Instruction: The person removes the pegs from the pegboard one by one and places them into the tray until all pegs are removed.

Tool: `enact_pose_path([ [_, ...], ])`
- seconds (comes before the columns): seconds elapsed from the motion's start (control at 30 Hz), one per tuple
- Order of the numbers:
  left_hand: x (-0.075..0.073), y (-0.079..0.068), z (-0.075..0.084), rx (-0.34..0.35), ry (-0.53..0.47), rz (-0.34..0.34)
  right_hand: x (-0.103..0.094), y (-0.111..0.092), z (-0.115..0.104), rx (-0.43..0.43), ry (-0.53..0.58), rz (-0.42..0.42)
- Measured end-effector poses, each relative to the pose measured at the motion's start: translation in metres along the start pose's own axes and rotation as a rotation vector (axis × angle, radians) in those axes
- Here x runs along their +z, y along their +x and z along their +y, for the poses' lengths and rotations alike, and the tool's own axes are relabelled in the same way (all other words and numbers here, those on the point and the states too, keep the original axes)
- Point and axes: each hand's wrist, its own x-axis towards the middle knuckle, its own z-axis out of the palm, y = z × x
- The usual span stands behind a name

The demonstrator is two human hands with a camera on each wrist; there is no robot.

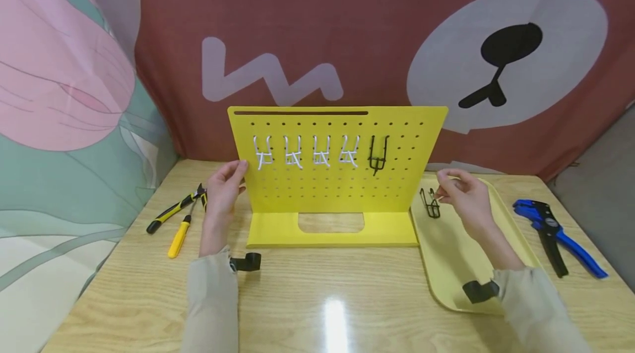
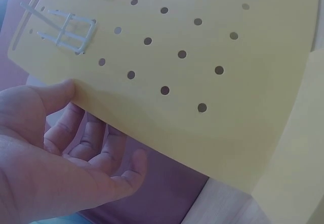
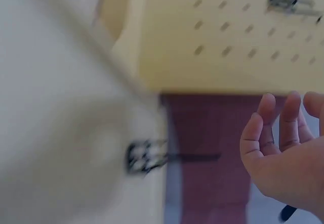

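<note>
A yellow pegboard stands upright on its own base. Several white wire hooks and one black wire hook hang in a row across it. My left hand pinches the board's left edge, the thumb at the front and the fingers behind, as the left wrist view also shows. Over the tray, my right hand has loosely bent fingers, with nothing seen between them in the right wrist view. Just left of those fingers a loose black hook lies at the tray's far left part, apart from the hand.
A pale yellow tray lies right of the board. Beyond it rest blue-and-black pliers. Black-and-yellow pliers and a yellow-handled screwdriver lie on the wooden table at left. A printed cloth hangs behind.
</note>
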Motion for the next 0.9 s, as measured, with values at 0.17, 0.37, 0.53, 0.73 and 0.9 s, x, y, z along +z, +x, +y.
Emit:
enact_pose_path([
  [0.17,-0.001,0.0,-0.001,0.002,0.003,-0.005,0.036,-0.02,-0.005,-0.02,0.059,-0.034],
  [0.37,-0.001,0.001,-0.001,0.008,0.009,-0.007,0.074,-0.041,0.007,-0.038,-0.015,-0.058],
  [0.53,-0.001,0.001,-0.001,0.006,0.006,0.002,0.093,-0.043,0.0,-0.17,0.007,-0.031],
  [0.73,0.0,0.0,0.0,0.013,0.012,0.005,0.109,-0.037,-0.014,-0.291,0.085,-0.054],
  [0.9,-0.001,0.0,-0.001,0.011,0.023,0.002,0.118,-0.032,-0.021,-0.25,0.117,-0.07],
])
